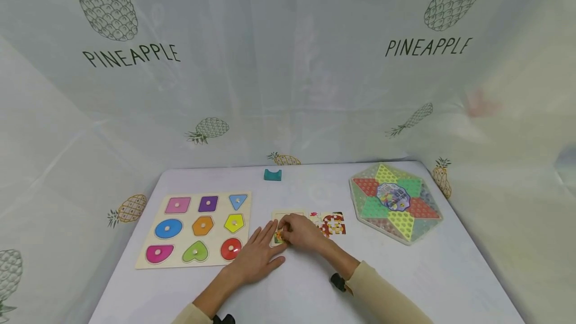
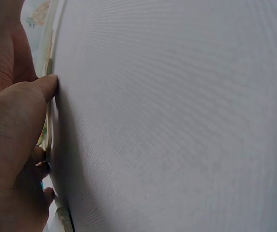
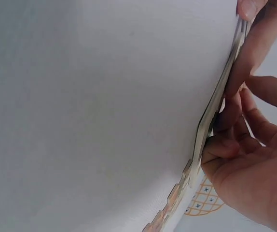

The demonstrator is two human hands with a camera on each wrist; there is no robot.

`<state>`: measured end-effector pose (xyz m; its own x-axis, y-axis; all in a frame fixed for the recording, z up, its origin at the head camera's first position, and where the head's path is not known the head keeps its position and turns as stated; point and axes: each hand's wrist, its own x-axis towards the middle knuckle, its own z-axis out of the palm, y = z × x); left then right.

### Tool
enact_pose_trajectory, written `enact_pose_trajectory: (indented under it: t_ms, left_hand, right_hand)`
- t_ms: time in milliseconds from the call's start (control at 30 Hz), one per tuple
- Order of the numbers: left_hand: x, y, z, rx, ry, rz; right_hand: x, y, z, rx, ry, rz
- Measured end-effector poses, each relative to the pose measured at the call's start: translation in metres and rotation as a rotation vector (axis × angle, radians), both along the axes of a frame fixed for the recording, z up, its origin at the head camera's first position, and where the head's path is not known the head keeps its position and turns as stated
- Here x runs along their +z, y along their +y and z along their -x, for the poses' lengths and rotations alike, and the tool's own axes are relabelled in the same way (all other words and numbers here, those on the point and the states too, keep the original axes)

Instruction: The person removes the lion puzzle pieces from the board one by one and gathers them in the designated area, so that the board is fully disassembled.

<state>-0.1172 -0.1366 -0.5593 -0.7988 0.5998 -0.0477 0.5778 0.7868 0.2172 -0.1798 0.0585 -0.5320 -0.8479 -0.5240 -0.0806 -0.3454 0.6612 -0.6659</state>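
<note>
A small wooden puzzle board (image 1: 288, 212) lies near the table's middle, partly hidden by both hands. My left hand (image 1: 256, 259) rests on its left side, fingers straight; in the left wrist view the left hand's (image 2: 13, 130) thumb touches the board's edge. My right hand (image 1: 302, 233) is over the board with curled fingers, and in the right wrist view the right hand (image 3: 254, 179) pinches a small dark green piece (image 3: 214, 119) at the board, mostly hidden by the fingertips. Right of the board lie joined red and yellow jigsaw pieces (image 1: 335, 224).
A shape board (image 1: 175, 234) with coloured knobbed shapes lies to the left. At the right is a hexagonal star-patterned game board (image 1: 414, 224). A teal block (image 1: 272, 175) stands near the back edge. Pineapple-print cloth hangs behind the white table (image 1: 288, 299).
</note>
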Motion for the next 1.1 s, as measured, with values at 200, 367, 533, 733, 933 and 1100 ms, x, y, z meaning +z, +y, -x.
enact_pose_trajectory:
  t_ms: [200,367,533,733,933,1100]
  left_hand:
    - [0.001,0.000,0.001,0.001,-0.004,-0.012]
    - [0.001,0.000,0.001,0.001,0.003,-0.007]
    - [0.000,0.000,0.000,-0.006,0.018,-0.006]
    - [0.000,0.001,0.001,0.009,0.000,-0.006]
    - [-0.001,0.001,0.002,-0.006,0.021,-0.003]
    - [-0.001,0.001,0.001,-0.006,0.024,-0.003]
  right_hand:
    - [0.002,0.001,0.000,-0.004,-0.059,0.095]
    - [0.002,0.001,-0.003,0.004,-0.075,0.120]
    - [0.004,0.002,-0.005,0.006,-0.054,0.140]
    - [0.008,0.008,-0.004,-0.037,-0.033,0.198]
    - [0.021,0.029,0.002,-0.067,-0.021,0.227]
    - [0.028,0.057,0.006,-0.093,-0.030,0.202]
